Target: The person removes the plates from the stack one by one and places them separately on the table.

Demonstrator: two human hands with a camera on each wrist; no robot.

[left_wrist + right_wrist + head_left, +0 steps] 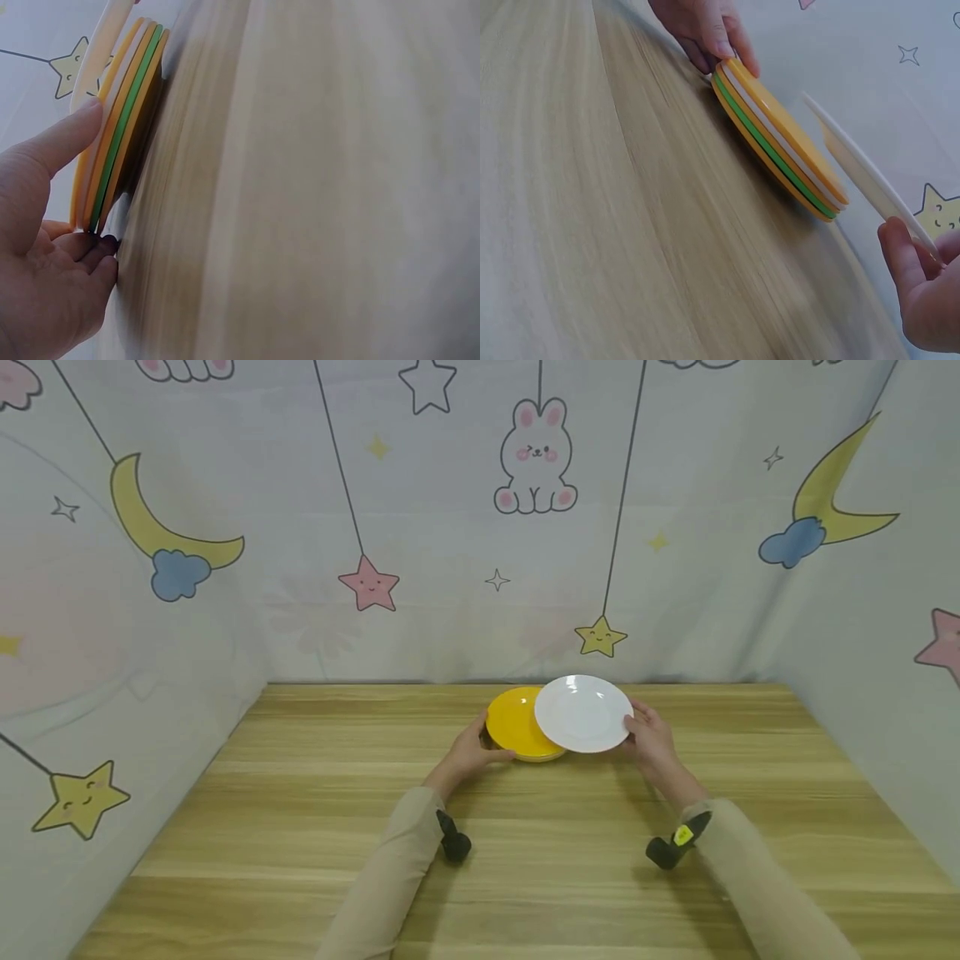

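A stack of several plates, yellow-orange on top [517, 724], sits near the table's back edge; its edge in the left wrist view shows orange, pink-white and green layers [120, 135]. My left hand [474, 750] grips the stack's left side, thumb on the rim and fingers round the lower edge. A white plate [583, 714] is held above and right of the stack by my right hand [654, 745], which pinches its right rim. In the right wrist view the white plate [870, 176] is tilted and apart from the stack [780, 142].
The wood-grain table [300, 827] meets a pale curtain [450, 635] with cartoon stars, moons and a rabbit just behind the plates. More curtain stands along the left and right sides.
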